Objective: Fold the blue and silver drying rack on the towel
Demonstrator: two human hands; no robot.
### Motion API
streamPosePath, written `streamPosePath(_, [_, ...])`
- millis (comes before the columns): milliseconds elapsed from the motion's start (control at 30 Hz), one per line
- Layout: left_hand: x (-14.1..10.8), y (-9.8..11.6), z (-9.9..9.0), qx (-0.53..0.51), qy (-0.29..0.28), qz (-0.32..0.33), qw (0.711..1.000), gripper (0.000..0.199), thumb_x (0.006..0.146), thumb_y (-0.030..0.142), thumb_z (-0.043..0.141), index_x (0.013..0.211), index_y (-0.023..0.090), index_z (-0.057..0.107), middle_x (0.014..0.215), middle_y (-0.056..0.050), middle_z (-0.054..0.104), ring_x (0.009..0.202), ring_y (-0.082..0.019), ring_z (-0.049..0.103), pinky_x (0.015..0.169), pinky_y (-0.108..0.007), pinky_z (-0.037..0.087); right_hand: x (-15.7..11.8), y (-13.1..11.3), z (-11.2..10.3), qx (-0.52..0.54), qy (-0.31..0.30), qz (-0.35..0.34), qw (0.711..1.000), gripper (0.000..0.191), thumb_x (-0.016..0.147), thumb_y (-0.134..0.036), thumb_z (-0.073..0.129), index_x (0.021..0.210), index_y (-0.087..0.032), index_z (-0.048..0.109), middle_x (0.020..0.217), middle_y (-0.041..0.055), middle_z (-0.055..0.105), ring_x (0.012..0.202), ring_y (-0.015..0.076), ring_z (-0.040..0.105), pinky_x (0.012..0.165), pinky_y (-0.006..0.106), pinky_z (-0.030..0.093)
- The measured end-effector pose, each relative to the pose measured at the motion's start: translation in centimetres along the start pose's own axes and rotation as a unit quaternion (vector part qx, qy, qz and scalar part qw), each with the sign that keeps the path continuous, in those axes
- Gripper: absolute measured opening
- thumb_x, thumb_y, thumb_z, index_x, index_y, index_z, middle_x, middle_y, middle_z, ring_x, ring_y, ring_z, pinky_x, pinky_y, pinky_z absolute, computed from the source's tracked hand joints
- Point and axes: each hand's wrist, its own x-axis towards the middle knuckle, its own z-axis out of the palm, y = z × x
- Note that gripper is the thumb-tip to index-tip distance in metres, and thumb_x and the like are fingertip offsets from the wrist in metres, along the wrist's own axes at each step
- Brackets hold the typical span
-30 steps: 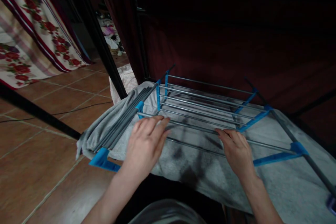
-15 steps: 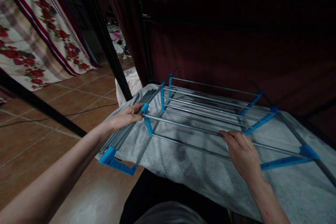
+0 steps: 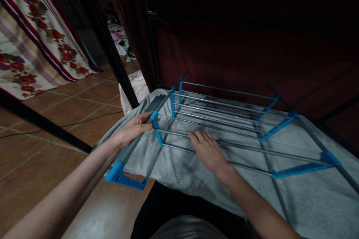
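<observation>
A rack (image 3: 269, 152) of grey metal rods and blue plastic brackets lies on its side on a grey blanket (image 3: 190, 179). At its near left corner my left hand (image 3: 134, 129) is closed around the side tube, right by a blue bracket (image 3: 155, 117). My right hand (image 3: 209, 153) bends its fingers over the front rod, left of the rod's middle; its fingertips are partly hidden. Beside my left forearm, several grey tubes (image 3: 157, 102) lie side by side, with another blue bracket (image 3: 126, 179) at their near end.
Black metal posts (image 3: 112, 44) of a frame stand at the left. Dark red cloth (image 3: 224, 52) hangs behind the rack. A flowered curtain (image 3: 56, 37) hangs over the tiled floor (image 3: 75, 99), where a thin cable (image 3: 73, 124) runs.
My right hand has slid left along the front rod, toward my left hand. My left hand stays at the same corner, and the view has shifted slightly.
</observation>
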Motion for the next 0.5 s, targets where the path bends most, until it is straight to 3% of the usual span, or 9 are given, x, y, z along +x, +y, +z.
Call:
streamPosePath(167, [0.4, -0.4, -0.1, -0.042, 0.004, -0.021, 0.999, 0.061, 0.062, 0.025, 0.074, 0.122, 0.02, 0.065, 0.11, -0.004, 0.073, 0.105, -0.026, 0.067, 0.099, -0.04, 0.05, 1.8, -0.6, -0.9, 0.01, -0.047, -0.043, 0.998, 0.057, 0.091, 0.0, 0.039, 0.144, -0.02, 0.048, 0.116, 0.0109, 0.063, 0.097, 0.0222, 0.063, 0.097, 0.039, 0.047])
streamPosePath(267, [0.7, -0.3, -0.2, -0.054, 0.008, -0.031, 0.998, 0.061, 0.058, 0.019, 0.072, 0.119, 0.02, 0.066, 0.113, -0.005, 0.072, 0.108, -0.026, 0.066, 0.097, -0.038, 0.05, 3.6, -1.5, -1.6, 0.043, -0.079, -0.07, 0.993, 0.057, 0.09, -0.001, 0.038, 0.143, -0.02, 0.046, 0.121, 0.0107, 0.061, 0.097, 0.0215, 0.065, 0.088, 0.036, 0.051])
streamPosePath(367, [1.0, 0.0, -0.3, -0.056, 0.001, -0.04, 0.998, 0.059, 0.056, 0.016, 0.067, 0.114, 0.019, 0.067, 0.112, -0.004, 0.072, 0.105, -0.026, 0.066, 0.092, -0.037, 0.051, 6.0, -2.5, -2.0, 0.069, -0.11, -0.062, 0.99, 0.044, 0.098, -0.014, 0.038, 0.14, -0.021, 0.047, 0.122, 0.011, 0.061, 0.091, 0.0224, 0.067, 0.077, 0.036, 0.053])
streamPosePath(500, [1.2, 0.2, -0.4, -0.06, -0.012, -0.037, 0.997, 0.055, 0.053, 0.015, 0.065, 0.108, 0.018, 0.068, 0.105, -0.003, 0.072, 0.095, -0.023, 0.067, 0.089, -0.035, 0.051, 8.5, -3.0, -2.3, 0.079, -0.134, -0.08, 0.985, 0.039, 0.103, -0.026, 0.034, 0.141, -0.025, 0.046, 0.119, 0.0098, 0.064, 0.093, 0.0247, 0.069, 0.079, 0.039, 0.054])
